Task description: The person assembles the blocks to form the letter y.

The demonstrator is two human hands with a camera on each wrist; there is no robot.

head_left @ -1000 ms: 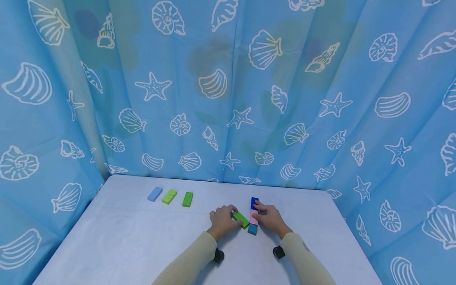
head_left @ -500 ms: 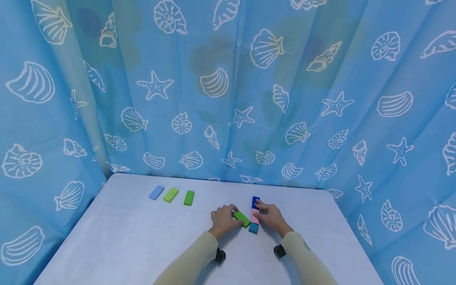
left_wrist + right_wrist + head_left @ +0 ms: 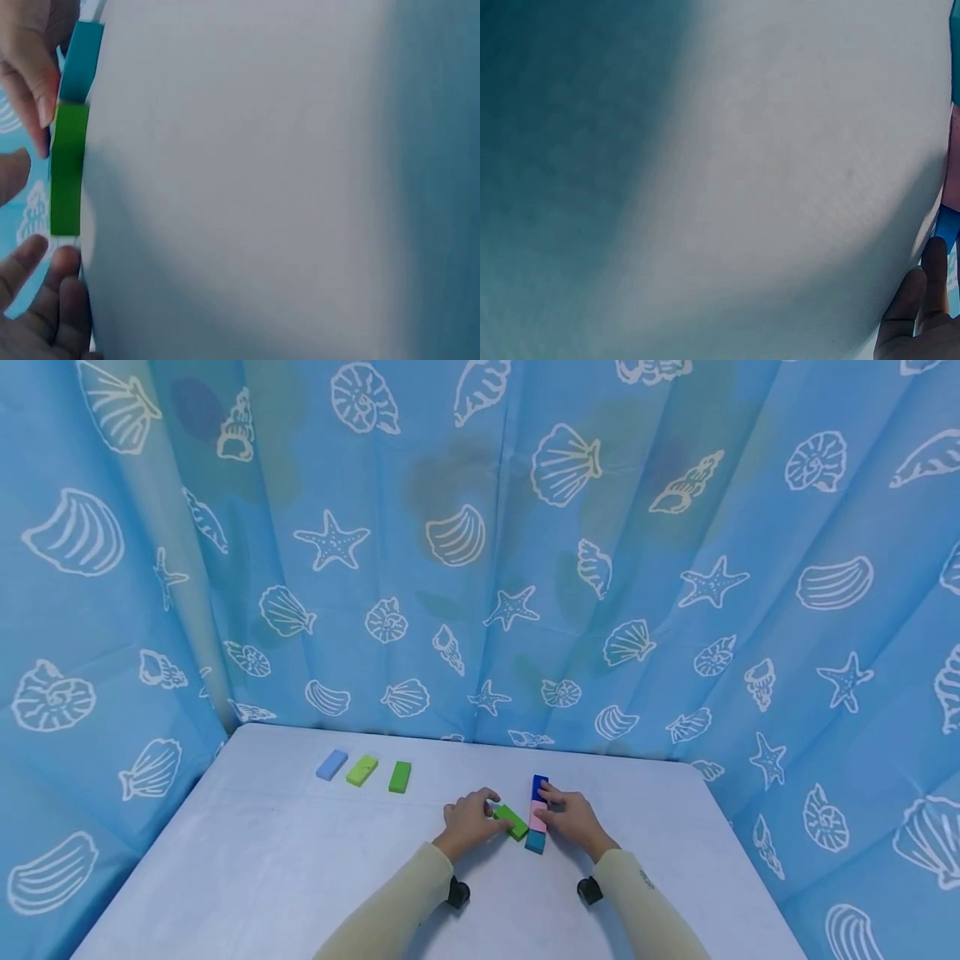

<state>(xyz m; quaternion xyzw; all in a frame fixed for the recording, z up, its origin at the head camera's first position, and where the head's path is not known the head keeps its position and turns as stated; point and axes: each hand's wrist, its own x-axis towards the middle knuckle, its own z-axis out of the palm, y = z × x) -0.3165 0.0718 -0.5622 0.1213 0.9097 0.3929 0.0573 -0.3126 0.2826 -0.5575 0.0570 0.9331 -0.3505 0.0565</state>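
Observation:
Three wooden blocks form a row end to end on the table: a dark blue block (image 3: 539, 787) at the far end, a pink block (image 3: 537, 817) in the middle, a teal block (image 3: 535, 842) nearest. My right hand (image 3: 576, 821) lies on the row's right side, with its thumb at the pink block and fingers at the blue one. A green block (image 3: 512, 822) slants toward the teal block from the left. Around that green block is my left hand (image 3: 469, 823); the left wrist view shows a gap between its thumb (image 3: 13, 174) and the block.
Farther left on the white table (image 3: 300, 860) lie a light blue block (image 3: 332, 765), a yellow-green block (image 3: 362, 771) and another green block (image 3: 400, 777), spaced apart. A blue shell-print curtain (image 3: 480, 568) stands behind the table and along its sides.
My left hand's fingers have loosened slightly from the green block, which stays slanted beside the row. The right hand keeps its place; the head view has shifted slightly.

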